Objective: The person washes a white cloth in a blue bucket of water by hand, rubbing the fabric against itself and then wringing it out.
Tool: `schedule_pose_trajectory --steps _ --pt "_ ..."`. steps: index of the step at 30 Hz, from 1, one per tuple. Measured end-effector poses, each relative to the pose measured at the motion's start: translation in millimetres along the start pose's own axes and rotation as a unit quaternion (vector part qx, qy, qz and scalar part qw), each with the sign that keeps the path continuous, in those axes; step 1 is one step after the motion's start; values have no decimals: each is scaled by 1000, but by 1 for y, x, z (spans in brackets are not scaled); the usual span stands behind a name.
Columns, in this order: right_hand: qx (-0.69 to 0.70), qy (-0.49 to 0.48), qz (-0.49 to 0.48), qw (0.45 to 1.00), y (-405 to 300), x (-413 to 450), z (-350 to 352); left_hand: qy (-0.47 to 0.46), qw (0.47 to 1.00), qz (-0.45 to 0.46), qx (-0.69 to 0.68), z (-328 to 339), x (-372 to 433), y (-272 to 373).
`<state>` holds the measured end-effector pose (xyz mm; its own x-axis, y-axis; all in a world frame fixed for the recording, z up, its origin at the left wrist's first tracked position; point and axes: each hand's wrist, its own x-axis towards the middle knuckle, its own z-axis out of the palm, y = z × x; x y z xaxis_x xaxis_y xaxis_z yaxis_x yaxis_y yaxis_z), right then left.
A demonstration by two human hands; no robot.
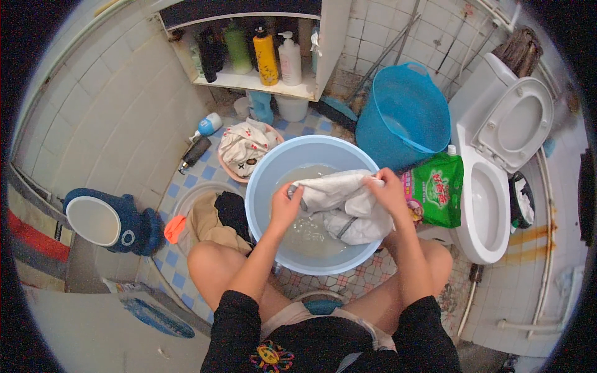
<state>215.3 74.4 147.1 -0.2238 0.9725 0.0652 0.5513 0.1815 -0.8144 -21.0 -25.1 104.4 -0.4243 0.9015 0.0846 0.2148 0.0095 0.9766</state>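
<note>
A large light-blue plastic basin [267, 154] stands on the floor before my knees, with cloudy water [303, 238] in its bottom. Over it I hold a wet white garment with grey trim [326, 189] by two places. My left hand [285, 205] pinches its grey-edged end between thumb and fingers. On the other side, my right hand [388, 189] grips the upper right part of the cloth. The bunched lower part hangs down at the basin's right side; whether it touches the water is hidden.
Left of the basin are a pink basin [227, 173] of clothes and a clear basin [179, 196] with dark and beige clothes. To the right stand a blue tub [396, 112], a green detergent pouch [438, 191] and a toilet [485, 210]. A bottle-filled cabinet [298, 88] is ahead.
</note>
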Motion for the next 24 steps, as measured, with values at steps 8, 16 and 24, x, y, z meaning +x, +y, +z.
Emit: schedule_pose_trajectory --steps 8,16,24 --pt "17 -116 -50 992 14 -2 31 22 993 -73 -88 7 8 15" --pt "282 -23 -24 959 23 14 52 -157 986 35 32 17 9 35" --pt "246 -53 -86 964 -29 -47 117 -39 971 -89 -218 51 0 22"
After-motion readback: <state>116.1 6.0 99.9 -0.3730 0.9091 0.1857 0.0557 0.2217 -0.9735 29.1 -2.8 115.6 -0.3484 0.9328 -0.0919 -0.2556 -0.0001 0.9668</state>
